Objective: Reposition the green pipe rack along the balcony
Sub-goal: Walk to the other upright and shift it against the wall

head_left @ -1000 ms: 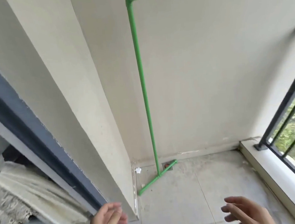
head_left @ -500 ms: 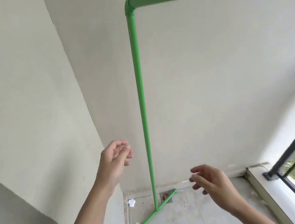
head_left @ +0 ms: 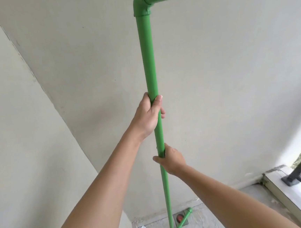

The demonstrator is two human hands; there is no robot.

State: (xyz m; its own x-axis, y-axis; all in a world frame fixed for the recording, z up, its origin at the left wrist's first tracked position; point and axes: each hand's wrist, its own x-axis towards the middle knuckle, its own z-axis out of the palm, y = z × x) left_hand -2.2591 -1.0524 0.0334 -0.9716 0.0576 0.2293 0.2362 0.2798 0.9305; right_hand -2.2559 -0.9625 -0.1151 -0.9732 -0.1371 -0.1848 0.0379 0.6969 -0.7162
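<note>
Hands are gripping the green pipe rack [head_left: 149, 63]: left hand [head_left: 149, 115] is wrapping its upright, right hand [head_left: 171, 158] closing just below. Foot is resting far beneath them by the corner; shifting it is seemingly not begun.

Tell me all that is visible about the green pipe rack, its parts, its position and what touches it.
The green pipe rack looks like smooth plastic tubing in bright green. A tall upright post meets an elbow fitting at the top, where a horizontal bar runs off to the right, out of view. At the bottom, a T-joint joins a short foot pipe lying on the balcony floor near the corner. The post stands nearly upright, close to the wall. The left hand holds it higher, the right hand lower, each in a closed grip.
</note>
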